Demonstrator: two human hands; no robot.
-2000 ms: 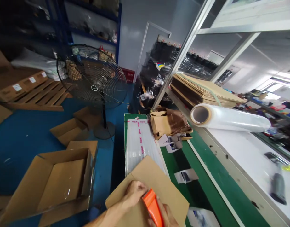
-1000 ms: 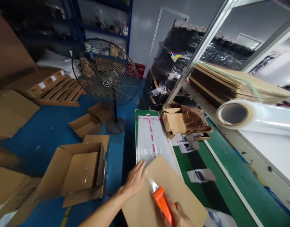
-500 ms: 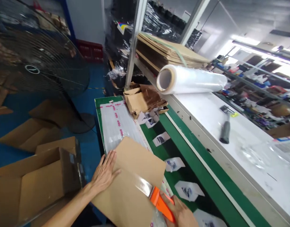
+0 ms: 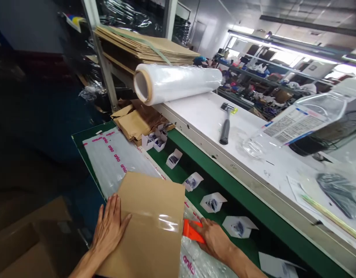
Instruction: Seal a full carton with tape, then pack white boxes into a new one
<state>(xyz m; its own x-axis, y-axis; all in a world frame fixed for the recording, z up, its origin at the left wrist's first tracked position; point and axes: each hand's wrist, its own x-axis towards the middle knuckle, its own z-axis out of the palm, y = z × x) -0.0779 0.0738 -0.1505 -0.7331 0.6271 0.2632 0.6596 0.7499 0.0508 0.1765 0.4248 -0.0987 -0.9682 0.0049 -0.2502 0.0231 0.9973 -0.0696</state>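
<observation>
A brown cardboard box (image 4: 149, 200) lies in front of me, with clear tape across its upper face. My left hand (image 4: 109, 224) rests flat on its left edge, fingers stretched out. My right hand (image 4: 214, 237) is wrapped round an orange tape dispenser (image 4: 193, 231) at the box's right side. Under and behind the box is plastic wrap with pink lettering (image 4: 108, 154). Small open white boxes with dark items, one of them a white box (image 4: 213, 202), stand in a row on the green surface (image 4: 178, 175).
On the white shelf (image 4: 195, 116) lie a roll of clear film (image 4: 178, 83), a hammer-like tool (image 4: 225, 125) and a plastic bottle (image 4: 299, 119). Flat cardboard sheets (image 4: 149, 44) are stacked behind. An open carton (image 4: 29, 239) is at the lower left.
The view has swung right. The orange dispenser has moved from the box's face to its right edge, and the tape now reaches that edge. My left hand remains on the box.
</observation>
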